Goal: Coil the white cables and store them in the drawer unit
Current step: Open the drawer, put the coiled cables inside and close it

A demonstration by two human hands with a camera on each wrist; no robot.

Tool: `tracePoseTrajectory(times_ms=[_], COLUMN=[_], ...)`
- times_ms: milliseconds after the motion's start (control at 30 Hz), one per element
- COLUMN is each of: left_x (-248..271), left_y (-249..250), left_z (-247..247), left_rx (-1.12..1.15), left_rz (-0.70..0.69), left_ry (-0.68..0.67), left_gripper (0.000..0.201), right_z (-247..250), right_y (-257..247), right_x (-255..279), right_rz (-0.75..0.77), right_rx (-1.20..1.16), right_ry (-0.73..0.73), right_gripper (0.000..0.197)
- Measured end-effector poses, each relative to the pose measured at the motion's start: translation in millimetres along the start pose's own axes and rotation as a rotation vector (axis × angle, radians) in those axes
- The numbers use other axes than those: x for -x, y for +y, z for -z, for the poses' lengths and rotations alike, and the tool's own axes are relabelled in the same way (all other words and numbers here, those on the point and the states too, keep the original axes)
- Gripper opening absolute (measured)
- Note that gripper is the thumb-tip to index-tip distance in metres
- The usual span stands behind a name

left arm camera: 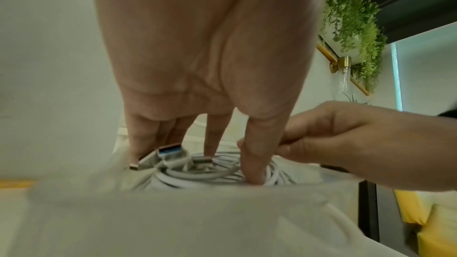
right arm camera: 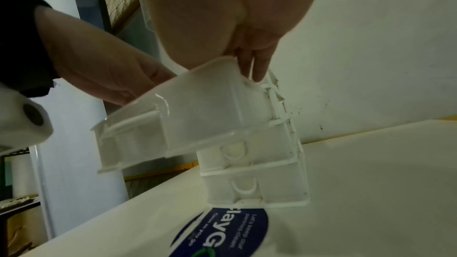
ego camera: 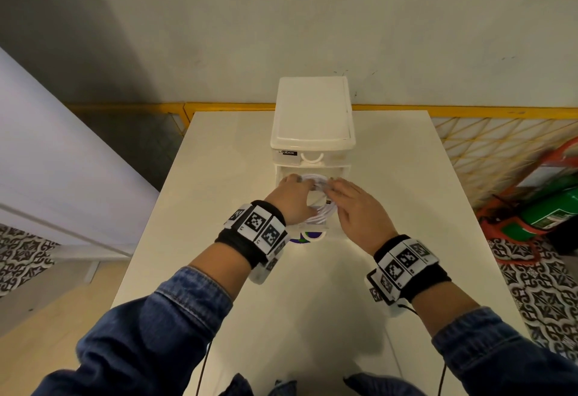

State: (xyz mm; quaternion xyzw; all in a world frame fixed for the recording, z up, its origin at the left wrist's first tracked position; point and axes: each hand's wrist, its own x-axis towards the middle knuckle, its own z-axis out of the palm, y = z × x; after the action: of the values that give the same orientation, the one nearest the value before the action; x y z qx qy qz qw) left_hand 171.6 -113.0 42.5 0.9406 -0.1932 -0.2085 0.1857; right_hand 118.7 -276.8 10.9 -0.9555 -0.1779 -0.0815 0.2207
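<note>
A white plastic drawer unit (ego camera: 312, 114) (right arm camera: 254, 173) stands at the back middle of the table. One of its drawers (ego camera: 331, 233) (right arm camera: 197, 108) is pulled out toward me. A coiled white cable (ego camera: 322, 211) (left arm camera: 212, 173) lies inside it, its USB plugs (left arm camera: 170, 150) at the left. My left hand (ego camera: 300, 192) (left arm camera: 230, 161) reaches in and presses straight fingers and the thumb down on the coil. My right hand (ego camera: 341, 189) (right arm camera: 254, 65) comes in from the right. Its fingers reach to the coil's far side, at the drawer's back.
The white table (ego camera: 391, 208) carries a round blue sticker (ego camera: 308, 237) (right arm camera: 222, 232) just under the open drawer's front. A yellow mesh fence (ego camera: 500, 139) runs behind the table. A green cylinder in an orange frame (ego camera: 550, 208) stands on the floor at the right.
</note>
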Motion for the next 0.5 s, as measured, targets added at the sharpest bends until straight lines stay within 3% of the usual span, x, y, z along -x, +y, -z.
tracePoseTrajectory(times_ms=[67,200,333,433,500], left_x=[1.5,8.6,11.8,5.8,-2.7], left_y=[-1.7,-2.5,-4.8,-4.2,-4.5], left_z=[2.3,22.0,53.0,72.8,83.7], left_rx=[0.013,0.107,0.221,0.384,0.460], left_rz=[-0.001,-0.042,-0.022,-0.012,0.023], left_ry=[-0.006,0.070,0.253,0.336,0.475], left_gripper=[0.057,0.043,0.035,0.019,0.015], right_z=[-0.2,3.4,-0.9,-3.1,-5.1], right_y=[3.1,13.6,24.9,25.1,25.4], right_x=[9.9,19.0,16.5,17.1,19.0], right_rz=[0.052,0.097,0.161,0.189,0.189], right_rx=[0.016,0.119,0.226,0.274,0.267], right_ry=[-0.080,-0.310,-0.277,-0.235,-0.229], right_gripper=[0.051,0.093,0.076,0.070,0.069])
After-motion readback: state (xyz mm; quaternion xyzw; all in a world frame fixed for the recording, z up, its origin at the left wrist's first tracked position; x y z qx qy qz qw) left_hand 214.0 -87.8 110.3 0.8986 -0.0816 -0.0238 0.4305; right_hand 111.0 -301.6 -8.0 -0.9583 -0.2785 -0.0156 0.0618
